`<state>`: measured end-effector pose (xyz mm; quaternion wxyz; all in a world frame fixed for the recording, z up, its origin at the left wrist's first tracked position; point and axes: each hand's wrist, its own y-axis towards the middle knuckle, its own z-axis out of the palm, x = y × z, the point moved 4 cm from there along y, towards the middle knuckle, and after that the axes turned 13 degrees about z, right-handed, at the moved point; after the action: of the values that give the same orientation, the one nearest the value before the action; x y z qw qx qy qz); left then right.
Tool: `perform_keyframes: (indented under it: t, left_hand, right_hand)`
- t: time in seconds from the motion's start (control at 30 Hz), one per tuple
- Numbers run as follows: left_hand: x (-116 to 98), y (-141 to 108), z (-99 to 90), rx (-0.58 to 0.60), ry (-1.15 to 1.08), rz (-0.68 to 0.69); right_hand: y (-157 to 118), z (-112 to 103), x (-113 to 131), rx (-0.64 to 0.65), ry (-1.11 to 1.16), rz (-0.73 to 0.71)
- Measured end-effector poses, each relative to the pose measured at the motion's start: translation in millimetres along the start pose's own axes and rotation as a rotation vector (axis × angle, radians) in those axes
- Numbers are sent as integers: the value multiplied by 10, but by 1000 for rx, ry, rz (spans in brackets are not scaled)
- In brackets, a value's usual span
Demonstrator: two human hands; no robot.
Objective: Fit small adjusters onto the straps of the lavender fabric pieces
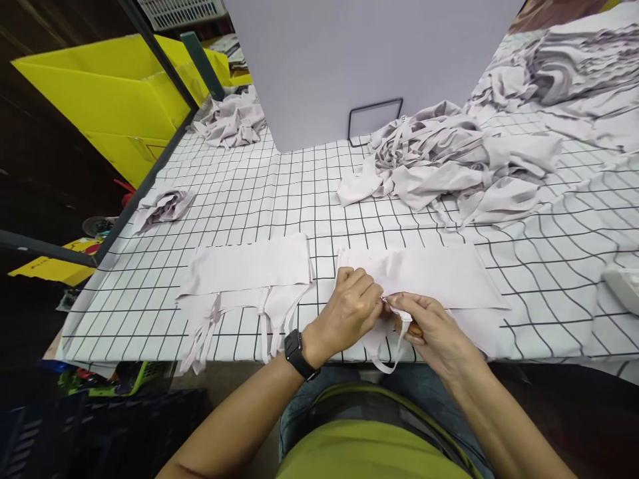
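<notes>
Both hands meet over a pale lilac fabric piece [439, 273] lying at the front of the checked table. My left hand [353, 306], with a black watch on its wrist, is closed on the edge of this fabric. My right hand [424, 322] pinches a thin strap [399, 342] of the same cloth close to the left fingertips; something orange-brown, too hidden to name, shows between its fingers. The strap loops down over the table's front edge. To the left lies a similar fabric piece [254, 263], flat, with its straps hanging toward the edge.
A tangled fabric heap [449, 159] lies behind the hands, with a stacked pile [584, 66] at back right. An upright lilac board [369, 60] stands at the back. Small bundles [164, 207] lie left. Yellow boxes [110, 93] stand beyond a dark metal frame. A white object [624, 286] sits at right.
</notes>
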<state>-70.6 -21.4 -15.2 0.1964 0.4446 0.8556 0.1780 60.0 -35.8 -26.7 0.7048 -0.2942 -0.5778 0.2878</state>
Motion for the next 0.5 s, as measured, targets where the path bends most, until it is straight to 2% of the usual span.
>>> perform_keyframes:
  t: [0.07,0.17,0.27,0.3,0.37,0.43,0.5]
  left_hand:
    - [-6,-23,-28,50,18,14]
    - [-9,-104,-148,144,-2,7]
    - [40,-200,-324,185,-167,-82]
    - [74,-218,-367,182,-241,-124]
    - [188,-212,-405,151,-306,-228]
    - [348,-145,-374,118,-221,-353]
    - [513,-36,-296,126,-76,-466]
  right_hand:
    - [-43,-15,-47,-8,-70,-45]
    - [-160,-123,-118,-48,-349,-156]
    - [-227,-417,-64,-104,-573,-233]
    - [-219,-568,14,-181,-603,-263]
    - [-165,-906,257,-454,-635,-353]
    - [-60,-1191,532,-748,-678,-441]
    - [113,-1354,754,-890,-741,-492]
